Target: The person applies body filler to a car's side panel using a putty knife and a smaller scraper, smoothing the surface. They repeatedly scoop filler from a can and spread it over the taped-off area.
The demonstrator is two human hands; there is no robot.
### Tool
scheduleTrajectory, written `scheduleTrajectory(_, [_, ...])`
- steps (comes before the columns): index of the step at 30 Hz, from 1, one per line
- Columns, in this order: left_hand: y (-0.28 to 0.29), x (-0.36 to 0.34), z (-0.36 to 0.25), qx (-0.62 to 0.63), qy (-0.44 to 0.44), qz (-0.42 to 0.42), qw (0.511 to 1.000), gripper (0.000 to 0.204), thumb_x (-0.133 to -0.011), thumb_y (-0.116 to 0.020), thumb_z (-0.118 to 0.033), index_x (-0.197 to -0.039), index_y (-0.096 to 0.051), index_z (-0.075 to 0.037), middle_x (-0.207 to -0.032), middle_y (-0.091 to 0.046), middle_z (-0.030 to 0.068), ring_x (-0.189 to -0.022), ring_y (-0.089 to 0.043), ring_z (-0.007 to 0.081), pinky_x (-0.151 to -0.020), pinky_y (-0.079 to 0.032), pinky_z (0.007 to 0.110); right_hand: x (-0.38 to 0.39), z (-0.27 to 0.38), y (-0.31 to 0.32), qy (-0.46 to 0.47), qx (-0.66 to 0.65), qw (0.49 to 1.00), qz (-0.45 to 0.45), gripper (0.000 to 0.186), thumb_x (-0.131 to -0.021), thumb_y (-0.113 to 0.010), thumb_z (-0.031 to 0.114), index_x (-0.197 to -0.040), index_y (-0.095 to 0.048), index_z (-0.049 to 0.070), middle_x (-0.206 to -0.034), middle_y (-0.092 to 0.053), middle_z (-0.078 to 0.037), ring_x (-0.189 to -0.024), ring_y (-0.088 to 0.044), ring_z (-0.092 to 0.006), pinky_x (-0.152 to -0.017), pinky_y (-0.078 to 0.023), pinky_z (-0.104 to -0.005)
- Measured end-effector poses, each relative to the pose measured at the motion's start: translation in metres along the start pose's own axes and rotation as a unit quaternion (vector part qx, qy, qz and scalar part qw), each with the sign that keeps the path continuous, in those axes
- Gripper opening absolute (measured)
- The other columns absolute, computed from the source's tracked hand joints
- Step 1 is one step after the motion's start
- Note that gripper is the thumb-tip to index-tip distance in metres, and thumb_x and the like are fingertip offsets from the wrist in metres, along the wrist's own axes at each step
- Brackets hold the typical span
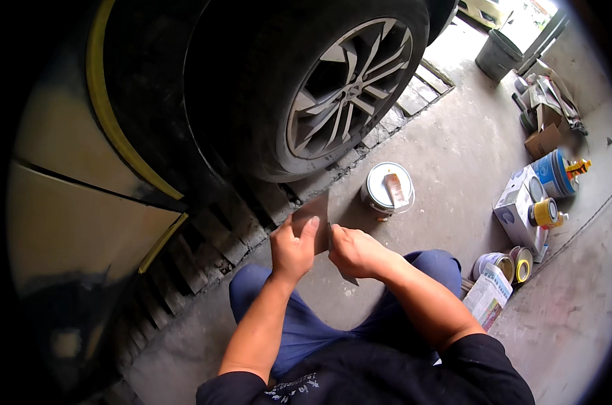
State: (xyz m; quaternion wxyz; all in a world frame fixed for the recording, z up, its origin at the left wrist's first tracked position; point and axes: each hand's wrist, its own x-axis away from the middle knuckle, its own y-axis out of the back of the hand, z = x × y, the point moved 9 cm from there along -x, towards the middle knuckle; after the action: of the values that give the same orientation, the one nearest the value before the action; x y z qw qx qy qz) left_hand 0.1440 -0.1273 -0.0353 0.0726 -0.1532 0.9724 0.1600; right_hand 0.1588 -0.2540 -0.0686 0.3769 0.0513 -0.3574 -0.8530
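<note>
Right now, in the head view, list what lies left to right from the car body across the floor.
Tan car panel → yellow trim strip → car wheel → left hand → right hand → white round tin → rolls of tape → blue can.

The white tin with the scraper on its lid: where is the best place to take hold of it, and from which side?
Probably grip the white tin around its round side wall, coming from above and from the person's side. It stands upright on the floor, and a scraper lies loose on the flat lid, so keep it level. Both hands are busy with a sheet.
</note>
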Motion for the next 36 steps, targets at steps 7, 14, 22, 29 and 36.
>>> scheduleTrajectory(7, [0.005,-0.001,0.007,0.033,-0.002,-0.014,0.999,0.021,-0.089,-0.066,-0.014,-0.101,-0.064,0.003,-0.088,-0.07,0.0138,-0.079,-0.067,0.0192,-0.073,-0.051,0.032,0.0,0.014,0.01,0.019,0.037,0.999,-0.019,0.018,-0.08,-0.053,0.01,-0.088,-0.045,-0.004,-0.078,-0.061,-0.027,-0.076,-0.06,-0.0464,-0.069,-0.047,-0.0522])
scheduleTrajectory(14, [0.029,-0.013,0.029,0.242,0.104,0.013,0.964,0.023,-0.093,-0.063,-0.015,-0.112,-0.061,-0.002,-0.104,-0.066,0.0037,-0.092,-0.059,0.0118,-0.084,-0.048,0.028,0.006,-0.01,0.032,-0.066,-0.024,0.997,0.039,0.022,-0.089,-0.056,0.017,-0.097,-0.047,-0.002,-0.082,-0.061,-0.028,-0.077,-0.06,-0.0461,-0.065,-0.049,-0.0494])
scheduleTrajectory(22, [-0.007,0.028,0.076,0.508,0.278,0.071,0.813,0.036,-0.094,-0.058,-0.012,-0.128,-0.05,-0.005,-0.117,-0.061,0.0068,-0.104,-0.06,0.0186,-0.093,-0.048,0.033,0.002,0.002,-0.036,-0.01,-0.374,0.909,0.182,0.035,-0.089,-0.068,0.036,-0.094,-0.063,0.001,-0.082,-0.059,0.006,-0.074,-0.049,-0.0039,-0.066,-0.044,-0.0226])
scheduleTrajectory(29, [0.043,0.027,0.054,0.413,0.193,0.024,0.89,0.031,-0.092,-0.062,-0.011,-0.121,-0.055,-0.002,-0.115,-0.062,0.0062,-0.103,-0.057,0.0137,-0.092,-0.045,0.03,-0.023,-0.036,0.005,-0.123,-0.378,0.917,0.032,0.033,-0.096,-0.059,0.035,-0.094,-0.06,0.002,-0.079,-0.06,0.003,-0.068,-0.054,-0.0042,-0.061,-0.047,-0.023])
scheduleTrajectory(36, [0.06,0.036,0.062,0.091,0.119,-0.019,0.989,0.026,-0.092,-0.065,-0.022,-0.098,-0.063,0.003,-0.09,-0.069,0.008,-0.081,-0.061,0.0143,-0.075,-0.049,0.03,-0.033,-0.026,0.011,-0.069,-0.185,0.972,-0.129,0.043,-0.092,-0.065,0.036,-0.074,-0.05,0.0,-0.061,-0.046,-0.005,-0.062,-0.04,-0.0086,-0.053,-0.039,-0.0316])
